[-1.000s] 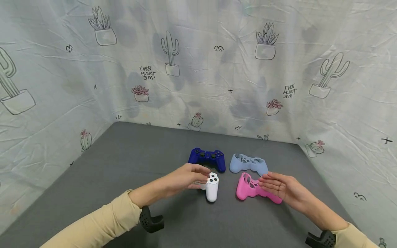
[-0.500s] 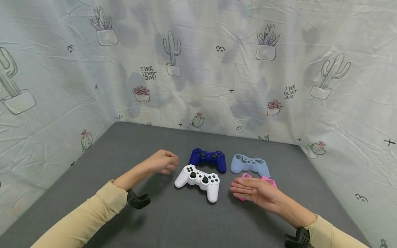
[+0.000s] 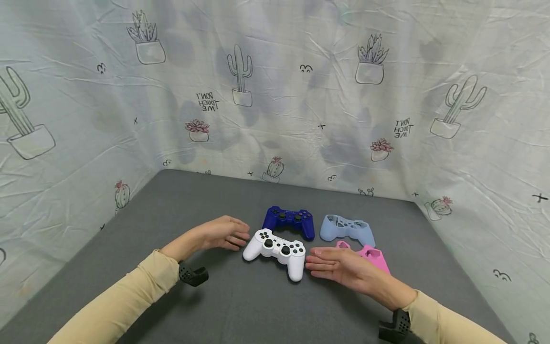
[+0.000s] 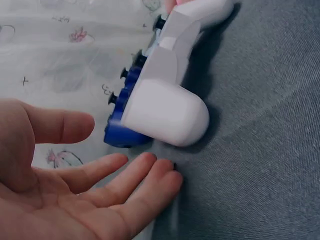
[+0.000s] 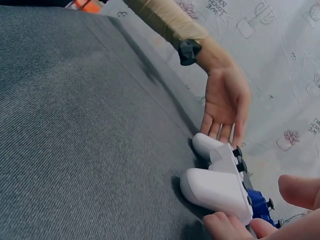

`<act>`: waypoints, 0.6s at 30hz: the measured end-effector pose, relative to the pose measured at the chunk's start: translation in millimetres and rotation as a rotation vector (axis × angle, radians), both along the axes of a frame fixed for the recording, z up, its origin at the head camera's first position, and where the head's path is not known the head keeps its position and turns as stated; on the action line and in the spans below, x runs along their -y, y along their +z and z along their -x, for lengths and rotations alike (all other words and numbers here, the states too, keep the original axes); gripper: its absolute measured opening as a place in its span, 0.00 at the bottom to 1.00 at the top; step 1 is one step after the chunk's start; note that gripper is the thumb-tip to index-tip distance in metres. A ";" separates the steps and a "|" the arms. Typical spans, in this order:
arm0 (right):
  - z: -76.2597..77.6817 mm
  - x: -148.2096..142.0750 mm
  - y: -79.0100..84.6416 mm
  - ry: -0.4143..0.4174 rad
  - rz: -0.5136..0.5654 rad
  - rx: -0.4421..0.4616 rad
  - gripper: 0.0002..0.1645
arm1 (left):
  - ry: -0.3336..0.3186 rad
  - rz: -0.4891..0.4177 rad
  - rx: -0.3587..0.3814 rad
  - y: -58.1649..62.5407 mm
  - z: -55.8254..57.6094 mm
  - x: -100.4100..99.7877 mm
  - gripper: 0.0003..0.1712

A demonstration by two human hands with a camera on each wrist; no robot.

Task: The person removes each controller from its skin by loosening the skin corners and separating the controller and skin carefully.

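Observation:
A white game controller (image 3: pixel 275 248) lies on the grey cloth, flanked by both hands. My left hand (image 3: pixel 225 233) is beside its left grip, fingers extended and holding nothing. In the left wrist view, that hand's fingertips (image 4: pixel 170 175) are close to the rounded grip end, thumb raised apart. Across from it, my right hand (image 3: pixel 345 271) has its straight fingertips right at the right grip. The right wrist view shows those fingers (image 5: pixel 227 227) low beside the white grip, thumb up. Just behind, a dark blue controller (image 3: pixel 290 218) rests flat, partly covered by the white one.
A light blue controller cover (image 3: pixel 347 230) lies at the right of the dark blue controller. In front of it is a pink cover (image 3: pixel 378 259), partly hidden by the right hand. A patterned curtain (image 3: pixel 275 95) rises behind and beside the grey tabletop (image 3: pixel 206 191).
My left hand has moved left off the white controller to its left side, uncovering it. The right hand has come left from over the pink cover to the controller's right grip.

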State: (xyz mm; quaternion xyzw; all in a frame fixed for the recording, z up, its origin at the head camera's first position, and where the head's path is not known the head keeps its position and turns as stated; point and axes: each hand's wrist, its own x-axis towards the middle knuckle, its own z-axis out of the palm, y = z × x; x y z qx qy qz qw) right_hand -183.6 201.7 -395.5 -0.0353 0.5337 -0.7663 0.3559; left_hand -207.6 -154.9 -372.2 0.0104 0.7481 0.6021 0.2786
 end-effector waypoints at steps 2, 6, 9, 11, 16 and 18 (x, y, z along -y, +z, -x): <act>-0.1 3.9 -0.2 0.007 -0.018 -0.001 0.35 | -0.013 -0.020 0.016 -4.4 1.1 1.1 0.29; -0.7 11.1 -2.4 -0.001 -0.052 -0.019 0.36 | -0.030 -0.040 0.023 -10.9 2.1 1.4 0.29; -1.7 15.3 -4.6 -0.009 -0.075 -0.033 0.37 | -0.036 -0.042 0.014 -13.7 3.5 0.1 0.28; -2.2 17.5 -5.9 -0.013 -0.084 -0.040 0.37 | -0.029 -0.044 0.011 -15.1 5.0 -1.3 0.28; -1.0 22.8 -8.1 -0.027 -0.086 -0.041 0.37 | -0.033 -0.053 0.000 -17.7 8.5 -4.0 0.29; -0.3 24.9 -8.8 -0.042 -0.092 -0.037 0.37 | -0.030 -0.056 -0.001 -18.8 9.7 -4.7 0.29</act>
